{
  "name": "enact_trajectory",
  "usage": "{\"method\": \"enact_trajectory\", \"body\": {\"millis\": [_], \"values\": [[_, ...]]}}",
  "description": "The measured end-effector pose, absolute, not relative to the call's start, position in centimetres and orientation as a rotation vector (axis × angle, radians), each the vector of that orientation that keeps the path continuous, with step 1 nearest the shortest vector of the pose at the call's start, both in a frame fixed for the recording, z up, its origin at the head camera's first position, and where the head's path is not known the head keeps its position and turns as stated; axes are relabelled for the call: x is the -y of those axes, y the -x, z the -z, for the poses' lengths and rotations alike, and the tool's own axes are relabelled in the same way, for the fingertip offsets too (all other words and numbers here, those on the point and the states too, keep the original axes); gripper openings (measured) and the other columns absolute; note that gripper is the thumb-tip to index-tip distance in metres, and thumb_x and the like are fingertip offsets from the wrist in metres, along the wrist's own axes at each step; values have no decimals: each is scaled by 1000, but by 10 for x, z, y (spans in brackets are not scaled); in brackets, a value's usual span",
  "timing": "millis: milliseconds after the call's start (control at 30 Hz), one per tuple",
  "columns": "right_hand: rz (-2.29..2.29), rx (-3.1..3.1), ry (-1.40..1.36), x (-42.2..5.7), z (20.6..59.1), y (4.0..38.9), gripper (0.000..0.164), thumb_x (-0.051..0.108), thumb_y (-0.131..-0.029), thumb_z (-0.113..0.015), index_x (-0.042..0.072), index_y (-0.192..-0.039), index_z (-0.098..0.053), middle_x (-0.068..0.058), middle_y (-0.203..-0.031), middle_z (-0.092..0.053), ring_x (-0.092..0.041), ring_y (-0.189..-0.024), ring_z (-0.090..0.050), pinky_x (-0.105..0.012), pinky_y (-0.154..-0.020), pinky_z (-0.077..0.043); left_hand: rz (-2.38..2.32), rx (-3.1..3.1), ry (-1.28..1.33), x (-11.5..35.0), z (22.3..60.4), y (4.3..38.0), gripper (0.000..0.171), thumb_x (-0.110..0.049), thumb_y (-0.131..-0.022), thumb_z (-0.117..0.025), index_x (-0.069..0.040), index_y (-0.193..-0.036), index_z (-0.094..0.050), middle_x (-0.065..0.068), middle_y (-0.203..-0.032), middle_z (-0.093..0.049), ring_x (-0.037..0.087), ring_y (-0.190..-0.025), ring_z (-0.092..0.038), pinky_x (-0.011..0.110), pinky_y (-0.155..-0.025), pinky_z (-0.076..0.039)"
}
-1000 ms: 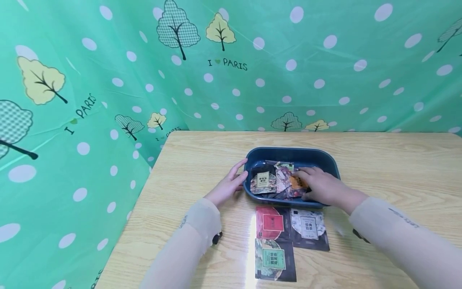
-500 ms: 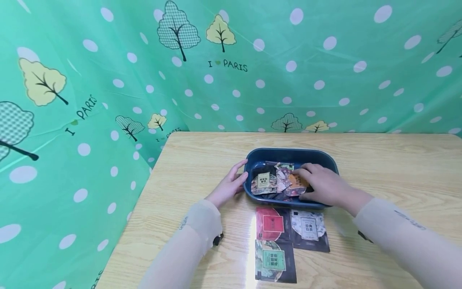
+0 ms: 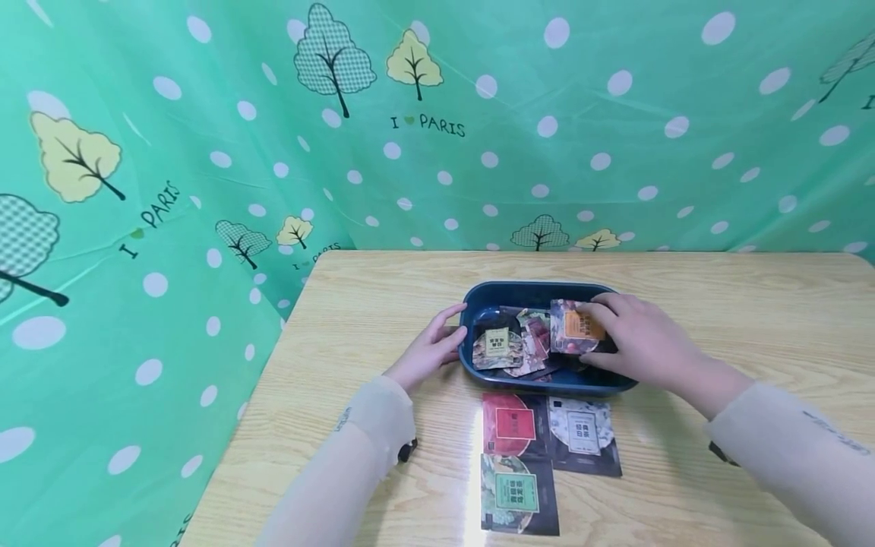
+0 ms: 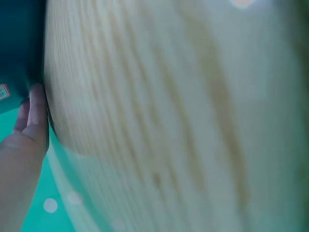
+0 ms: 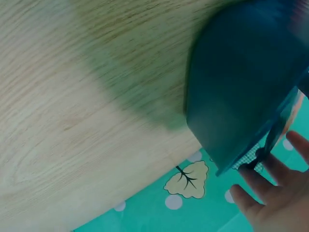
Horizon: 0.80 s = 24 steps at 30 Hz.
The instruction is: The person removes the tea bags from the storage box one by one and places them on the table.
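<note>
On the wooden table [image 3: 383, 304], left hand [image 3: 431, 351] flat, bracing the tray [image 3: 526, 289]; right hand [image 3: 639, 342] pinches the orange-label packet [image 3: 577, 328] — best lifted straight up, clear of the rim.

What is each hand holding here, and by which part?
The right hand pinches an orange-labelled packet by its right edge, above the blue tray. The left hand holds nothing; its straight fingers rest against the tray's left wall.

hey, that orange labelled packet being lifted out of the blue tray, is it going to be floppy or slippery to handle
Probably light: the right hand lifts the orange-labelled packet by its edge with only fingertips. It looks thin and flat, so it may bend a little, though it shows no sag here. The three packets on the table reflect glare, so its film is likely smooth and somewhat slippery.
</note>
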State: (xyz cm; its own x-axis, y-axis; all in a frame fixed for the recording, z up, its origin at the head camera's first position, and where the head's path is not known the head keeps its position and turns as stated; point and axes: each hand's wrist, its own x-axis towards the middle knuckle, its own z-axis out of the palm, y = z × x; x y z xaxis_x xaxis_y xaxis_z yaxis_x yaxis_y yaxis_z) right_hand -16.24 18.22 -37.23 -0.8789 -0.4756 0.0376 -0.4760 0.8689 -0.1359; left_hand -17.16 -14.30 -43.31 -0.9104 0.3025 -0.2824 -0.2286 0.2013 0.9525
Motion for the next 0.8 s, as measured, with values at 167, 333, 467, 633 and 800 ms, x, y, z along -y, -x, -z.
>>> {"method": "enact_trajectory", "body": {"millis": [167,333,467,633,800], "values": [[-339,3019,-651,-184,360,151,82,43,-80,-80,6,-145,-47,-26,-140,-48,-48,-126,-47,-66,-105,-36,-1744,-2077,-97,146,435,172,57,-29,-101,-58,-35,-152,-35,19,-152,-40,31,-136,-47,39,-105,-49],[-425,2915,-646,-187,354,133,83,42,-76,-84,6,-143,-50,-24,-137,-52,-47,-123,-50,-65,-102,-39,-1752,-2049,-117,147,433,172,61,-25,-99,-61,-34,-153,-33,20,-150,-41,33,-135,-48,39,-105,-48],[-438,2832,-715,-190,353,114,83,43,-72,-86,8,-140,-54,-22,-133,-56,-45,-118,-54,-65,-99,-41,-1750,-2038,-115,148,431,173,63,-22,-99,-61,-33,-153,-33,21,-149,-40,33,-136,-46,39,-106,-48],[-418,2843,-755,-191,356,90,84,48,-69,-86,12,-138,-56,-18,-132,-59,-42,-116,-56,-65,-96,-44,-1743,-2033,-115,148,431,174,63,-21,-99,-61,-32,-154,-32,22,-149,-40,34,-136,-46,39,-107,-47],[-367,2891,-792,-190,364,68,84,55,-69,-84,18,-139,-57,-13,-131,-60,-39,-117,-57,-62,-94,-47,-1752,-2027,-107,148,431,173,62,-22,-99,-61,-33,-154,-33,23,-150,-39,35,-136,-47,40,-108,-46]]}}
